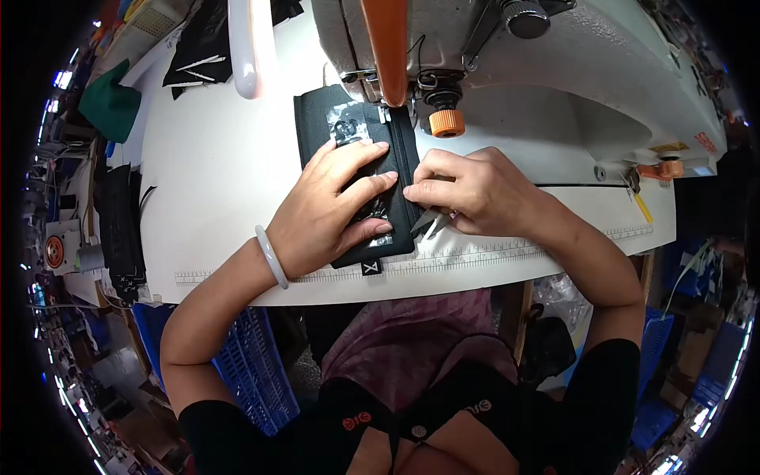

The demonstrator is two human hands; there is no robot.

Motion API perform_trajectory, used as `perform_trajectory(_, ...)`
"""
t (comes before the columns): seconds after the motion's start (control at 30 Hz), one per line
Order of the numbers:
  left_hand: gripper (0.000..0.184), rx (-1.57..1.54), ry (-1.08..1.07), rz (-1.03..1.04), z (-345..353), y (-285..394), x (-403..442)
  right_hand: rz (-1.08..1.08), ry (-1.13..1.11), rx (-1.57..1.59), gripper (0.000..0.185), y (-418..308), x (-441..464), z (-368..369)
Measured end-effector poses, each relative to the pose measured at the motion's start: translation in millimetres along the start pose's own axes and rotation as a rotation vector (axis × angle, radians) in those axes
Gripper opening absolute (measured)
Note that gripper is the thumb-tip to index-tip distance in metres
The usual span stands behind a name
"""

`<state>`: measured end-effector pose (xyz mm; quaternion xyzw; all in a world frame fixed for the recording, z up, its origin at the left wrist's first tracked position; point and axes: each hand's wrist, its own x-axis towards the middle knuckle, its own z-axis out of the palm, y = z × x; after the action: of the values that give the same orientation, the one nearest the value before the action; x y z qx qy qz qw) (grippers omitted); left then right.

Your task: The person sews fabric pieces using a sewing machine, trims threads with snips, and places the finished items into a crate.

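A black fabric piece (315, 107) with a clear plastic window and a zipper strip lies on the white sewing table, its upper end under the sewing machine head (443, 47). My left hand (336, 194) rests on it with fingers spread, pressing it flat. At the fabric's right edge, my right hand (467, 190) has thumb and index finger pinched together beside the zipper strip. Small scissors (427, 220) are held in the same hand, blades pointing out to the left below the fingertips. A small black tag (371, 267) sticks out from the fabric's lower edge.
A printed ruler (507, 248) runs along the table's front edge. A yellow-handled tool (641, 206) lies at the right. Black fabric pieces (120, 229) and a green cloth (111, 103) are at the left. Blue crates (253, 372) stand below the table.
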<state>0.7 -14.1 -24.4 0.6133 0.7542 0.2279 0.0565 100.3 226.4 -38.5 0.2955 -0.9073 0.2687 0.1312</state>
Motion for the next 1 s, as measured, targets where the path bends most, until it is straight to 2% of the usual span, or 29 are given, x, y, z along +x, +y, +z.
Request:
perform_trajectory(0.23,0.059,-0.011,0.008,-0.027,1,4,2,-0.073,-0.066,0.073,0.012,-3,2,-10)
perform_trajectory(0.5,0.057,-0.04,0.011,-0.025,-1,3,5,-0.164,-0.088,-0.019,0.021,-5,3,-9)
perform_trajectory(0.7,0.055,0.041,0.09,0.011,-7,-16,20,-0.083,0.003,-0.05,0.017,5,9,-6)
perform_trajectory(0.9,0.051,-0.024,0.001,-0.155,-13,-35,34,0.04,0.094,-0.09,0.018,12,12,1)
perform_trajectory(0.93,0.042,0.06,0.112,-0.087,-8,-34,31,0.053,0.08,-0.076,0.02,11,12,-1)
perform_trajectory(1.0,0.035,0.02,0.124,0.069,-9,-30,24,0.084,0.035,-0.045,0.021,10,8,-3)
